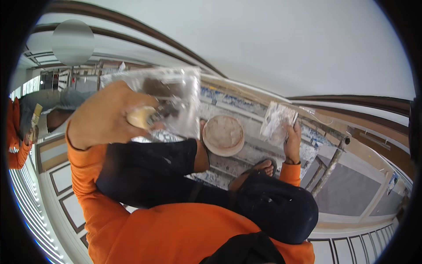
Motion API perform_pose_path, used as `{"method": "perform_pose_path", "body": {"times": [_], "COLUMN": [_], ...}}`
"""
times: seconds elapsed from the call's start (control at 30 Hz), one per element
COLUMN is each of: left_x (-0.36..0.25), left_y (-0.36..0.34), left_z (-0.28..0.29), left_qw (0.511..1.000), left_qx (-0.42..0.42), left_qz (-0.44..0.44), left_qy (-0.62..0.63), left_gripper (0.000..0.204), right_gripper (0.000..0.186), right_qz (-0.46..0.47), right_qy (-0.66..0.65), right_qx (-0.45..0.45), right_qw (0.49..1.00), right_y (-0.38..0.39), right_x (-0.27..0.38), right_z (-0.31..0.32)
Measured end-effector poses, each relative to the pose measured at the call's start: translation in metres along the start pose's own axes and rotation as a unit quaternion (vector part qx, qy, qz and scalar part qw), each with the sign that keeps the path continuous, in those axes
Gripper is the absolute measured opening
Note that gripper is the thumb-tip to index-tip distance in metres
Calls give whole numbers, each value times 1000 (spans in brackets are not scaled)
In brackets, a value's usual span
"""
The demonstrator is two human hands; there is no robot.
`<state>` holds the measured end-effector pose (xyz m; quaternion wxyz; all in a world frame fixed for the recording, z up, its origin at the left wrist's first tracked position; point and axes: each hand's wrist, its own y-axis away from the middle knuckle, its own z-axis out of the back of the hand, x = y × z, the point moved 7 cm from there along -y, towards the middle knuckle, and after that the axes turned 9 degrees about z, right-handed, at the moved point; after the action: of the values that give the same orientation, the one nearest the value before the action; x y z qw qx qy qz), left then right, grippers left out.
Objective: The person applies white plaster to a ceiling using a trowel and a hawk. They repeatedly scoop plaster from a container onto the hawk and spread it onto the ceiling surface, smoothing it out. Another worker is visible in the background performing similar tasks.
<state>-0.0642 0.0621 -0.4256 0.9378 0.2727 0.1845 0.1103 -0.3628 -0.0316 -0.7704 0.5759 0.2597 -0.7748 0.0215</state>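
Observation:
Raised at the left, my left hand [115,115] is closed round the pale rounded handle [140,117] of a plastering trowel. Its wide, shiny rectangular metal blade [187,103] is slightly smeared by motion. Lower and to the right, my right hand [293,137] grips the edge of a flat squarish plate [277,123] coated with whitish plaster; its exact kind I cannot make out. Between the two hands, near my feet, stands a round tub [223,135] holding pinkish-white plaster.
I sit on a plaster-spattered scaffold platform [220,165] with a metal pipe frame [330,167] at the right. A white ceiling [281,44] with dark brown trim spreads overhead. At the far left, a co-worker in orange holds a pale brush-like tool [36,115].

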Motion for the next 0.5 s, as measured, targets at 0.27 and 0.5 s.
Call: {"method": "perform_pose_path", "body": {"times": [0.27,0.5], "left_x": [26,42], "left_y": [40,56], "left_z": [-21,-41], "left_qw": [997,996], "left_qx": [-57,-48], "left_qz": [45,46], "left_qy": [2,59], "left_gripper": [24,26], "right_gripper": [23,24], "right_qz": [64,106], "right_qy": [368,374], "right_qx": [297,319], "right_qw": [879,864], "right_y": [20,36], "right_x": [14,-22], "right_z": [-90,-148]}}
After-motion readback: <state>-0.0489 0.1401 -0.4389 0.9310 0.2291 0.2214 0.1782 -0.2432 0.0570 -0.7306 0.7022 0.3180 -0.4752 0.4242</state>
